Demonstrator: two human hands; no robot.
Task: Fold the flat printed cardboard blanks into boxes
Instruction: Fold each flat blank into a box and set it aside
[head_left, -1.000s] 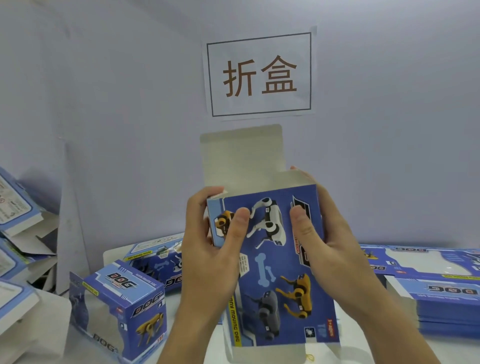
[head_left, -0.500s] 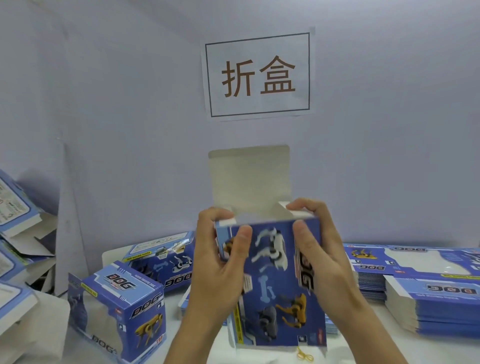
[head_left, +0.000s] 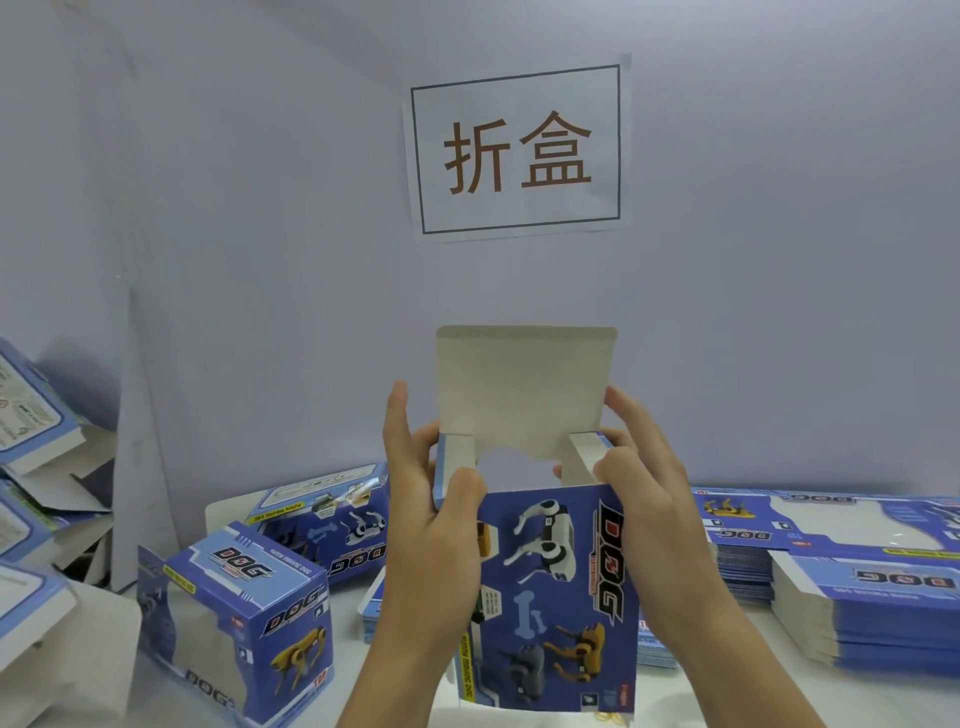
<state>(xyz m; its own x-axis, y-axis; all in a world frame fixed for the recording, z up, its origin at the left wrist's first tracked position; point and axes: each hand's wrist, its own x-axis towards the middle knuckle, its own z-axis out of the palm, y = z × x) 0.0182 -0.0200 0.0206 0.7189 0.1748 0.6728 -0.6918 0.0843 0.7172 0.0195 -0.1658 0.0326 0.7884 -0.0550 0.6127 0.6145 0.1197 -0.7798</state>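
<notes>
Blue printed cardboard, a half-formed box (head_left: 550, 597), is held upright between both hands above the white table (head_left: 727, 696). The left hand (head_left: 431, 525) grips its upper left corner, thumb on the printed front and fingers curled round the left side flap (head_left: 456, 457). The right hand (head_left: 644, 499) grips the upper right corner, thumb pressing the right side flap (head_left: 584, 457) inward, fingers behind the side. The plain grey top flap (head_left: 524, 389) stands straight up between the hands.

Just left of the held box sits a finished box (head_left: 244, 623) with a yellow dog on its side, and another folded box (head_left: 332, 519) lies behind it. A stack of flat blanks (head_left: 857, 582) rests at right, and a smaller pile (head_left: 371, 608) lies behind the left wrist. More opened boxes (head_left: 31, 431) lean at the far left. A paper sign (head_left: 519, 150) hangs on the wall.
</notes>
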